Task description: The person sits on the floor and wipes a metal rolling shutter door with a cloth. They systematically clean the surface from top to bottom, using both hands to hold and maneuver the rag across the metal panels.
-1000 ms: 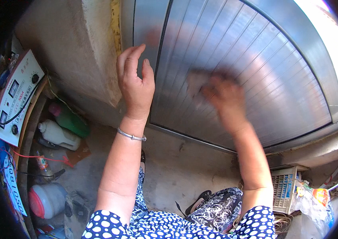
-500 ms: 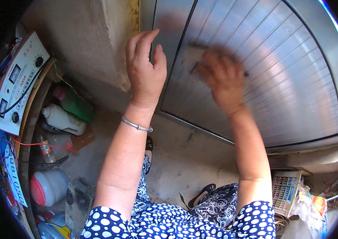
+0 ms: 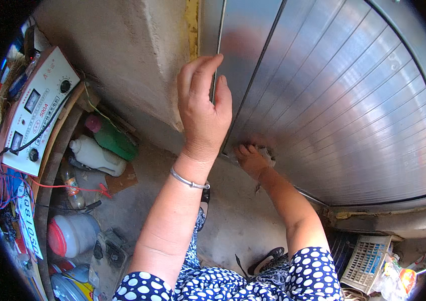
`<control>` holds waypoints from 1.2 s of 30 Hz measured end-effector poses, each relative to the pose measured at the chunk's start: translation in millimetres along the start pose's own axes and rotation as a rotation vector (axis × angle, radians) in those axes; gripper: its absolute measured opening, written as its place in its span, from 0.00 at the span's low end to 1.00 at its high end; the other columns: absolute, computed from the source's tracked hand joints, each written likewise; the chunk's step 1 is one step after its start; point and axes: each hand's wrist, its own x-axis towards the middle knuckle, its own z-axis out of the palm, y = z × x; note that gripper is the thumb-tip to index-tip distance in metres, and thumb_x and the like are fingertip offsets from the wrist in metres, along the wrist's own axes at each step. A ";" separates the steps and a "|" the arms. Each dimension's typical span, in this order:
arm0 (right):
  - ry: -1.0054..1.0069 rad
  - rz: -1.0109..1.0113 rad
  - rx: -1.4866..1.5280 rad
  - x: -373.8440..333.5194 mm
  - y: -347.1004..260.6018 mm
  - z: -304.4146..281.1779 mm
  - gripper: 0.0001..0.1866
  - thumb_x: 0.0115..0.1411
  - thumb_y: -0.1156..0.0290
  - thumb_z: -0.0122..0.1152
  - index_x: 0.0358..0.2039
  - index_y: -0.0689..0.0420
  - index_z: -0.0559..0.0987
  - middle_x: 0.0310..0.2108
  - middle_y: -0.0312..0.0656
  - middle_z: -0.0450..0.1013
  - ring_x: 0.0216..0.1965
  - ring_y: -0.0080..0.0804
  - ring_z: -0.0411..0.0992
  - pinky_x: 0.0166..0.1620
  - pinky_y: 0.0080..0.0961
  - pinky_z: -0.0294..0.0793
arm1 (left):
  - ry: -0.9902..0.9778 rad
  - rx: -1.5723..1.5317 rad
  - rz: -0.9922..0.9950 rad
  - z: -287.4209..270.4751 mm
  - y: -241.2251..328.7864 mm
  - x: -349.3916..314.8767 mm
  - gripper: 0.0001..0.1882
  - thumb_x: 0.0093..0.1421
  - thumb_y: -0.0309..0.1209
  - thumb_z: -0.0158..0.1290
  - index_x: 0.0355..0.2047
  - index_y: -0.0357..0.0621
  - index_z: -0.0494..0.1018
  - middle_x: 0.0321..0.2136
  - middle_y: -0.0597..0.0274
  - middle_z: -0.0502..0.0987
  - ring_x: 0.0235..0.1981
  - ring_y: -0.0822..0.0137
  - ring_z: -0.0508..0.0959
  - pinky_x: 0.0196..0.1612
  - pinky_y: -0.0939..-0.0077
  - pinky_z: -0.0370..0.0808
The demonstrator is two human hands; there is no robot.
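Under the right grip [image 3: 253, 163], clasped on a pale cloth [image 3: 270, 156], the ribbed panel [image 3: 343, 105] seems to want even pressure; left grip [image 3: 204, 109] released.

The grey floor [image 3: 228, 218] carries a cluster along its left side — a green bottle [image 3: 118, 140], a white jug [image 3: 97, 155], a small clear bottle [image 3: 75, 198], a red-topped tub [image 3: 80, 235] and a flat brown scrap [image 3: 123, 179]. On the wood-edged bench [image 3: 61, 143] sits a white dialled device [image 3: 42, 108] — tangled wires [image 3: 3, 189] beside it.
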 end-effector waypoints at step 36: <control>0.544 0.254 -0.270 12.9 49.3 -198.4 0.19 0.50 0.67 0.58 0.45 0.47 0.79 0.52 0.37 0.66 0.48 0.36 0.65 0.45 0.34 0.64 | -0.005 -0.019 0.029 8.8 -7.0 -12.8 0.16 0.56 0.20 0.52 0.45 0.43 0.74 0.42 0.56 0.75 0.44 0.59 0.75 0.44 0.71 0.72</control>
